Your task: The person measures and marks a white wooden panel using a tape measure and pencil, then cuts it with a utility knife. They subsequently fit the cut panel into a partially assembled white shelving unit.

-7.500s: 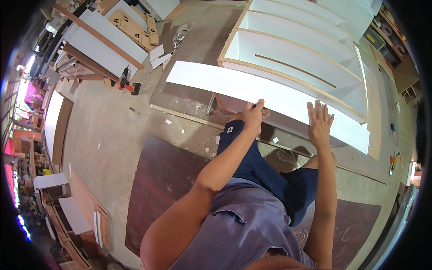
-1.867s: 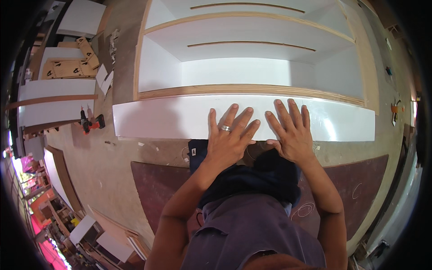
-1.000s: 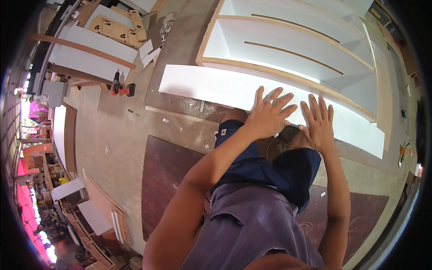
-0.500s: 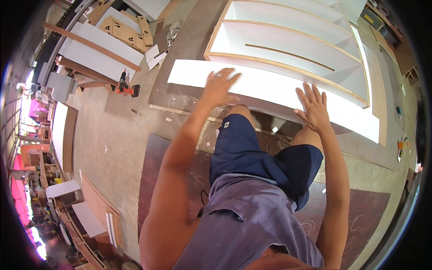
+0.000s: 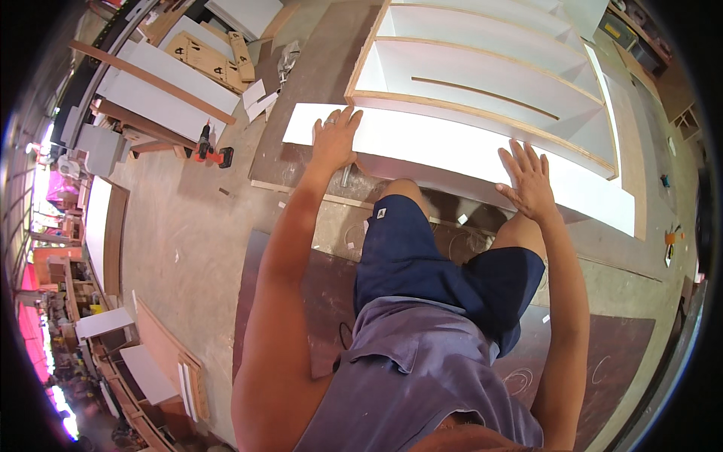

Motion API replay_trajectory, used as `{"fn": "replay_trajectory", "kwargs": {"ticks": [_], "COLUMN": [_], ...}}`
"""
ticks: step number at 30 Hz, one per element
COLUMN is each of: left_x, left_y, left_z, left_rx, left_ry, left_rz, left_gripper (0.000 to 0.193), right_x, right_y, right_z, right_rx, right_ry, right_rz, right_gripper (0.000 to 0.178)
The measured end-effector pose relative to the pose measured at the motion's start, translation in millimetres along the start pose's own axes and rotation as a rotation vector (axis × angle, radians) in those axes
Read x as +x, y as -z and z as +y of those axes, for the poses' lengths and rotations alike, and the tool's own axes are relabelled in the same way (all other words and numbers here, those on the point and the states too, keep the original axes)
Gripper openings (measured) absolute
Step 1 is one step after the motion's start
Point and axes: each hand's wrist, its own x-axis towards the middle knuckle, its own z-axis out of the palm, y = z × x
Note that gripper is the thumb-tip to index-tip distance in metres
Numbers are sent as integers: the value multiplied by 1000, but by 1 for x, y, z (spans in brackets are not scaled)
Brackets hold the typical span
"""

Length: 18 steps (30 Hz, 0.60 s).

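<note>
A long white board [image 5: 437,143] lies across in front of me, along the near edge of a white shelf unit [image 5: 482,56] with bare wood edges. On the board's left part rests my left hand [image 5: 336,140], its fingers stretched toward the far edge and a ring on one of them. Below that hand a short metallic piece [image 5: 346,175] shows at the board's near edge; I cannot make out its kind. Farther right, my right hand [image 5: 529,181] lies flat on the board with fingers spread. Neither hand holds anything.
A red and black cordless drill [image 5: 211,147] stands on the floor to the left. Behind it are stacked white panels [image 5: 166,83] and brown cardboard [image 5: 203,59]. A dark sheet [image 5: 282,316] lies under me. An orange-handled tool [image 5: 672,239] is at the far right.
My left hand has slid left along the white board, and the metallic piece below it has come into sight. My right hand stays nearly in place.
</note>
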Motion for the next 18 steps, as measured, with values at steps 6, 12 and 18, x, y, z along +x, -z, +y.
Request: {"fn": "replay_trajectory", "kwargs": {"ticks": [6,12,18], "left_x": [5,-10,-16], "left_y": [7,-1,-17], "left_z": [-5,-7,2], "left_rx": [-14,38,-77], "left_ry": [2,-17,-31], "left_rz": [-166,-78,97], "left_gripper": [92,102,99], "right_x": [1,-1,1], "right_y": [-1,0,1], "right_z": [2,2,-2], "right_rx": [19,8,1], "right_ry": [-4,-6,-54], "right_rz": [5,-4,-25], "right_gripper": [80,80,80]}}
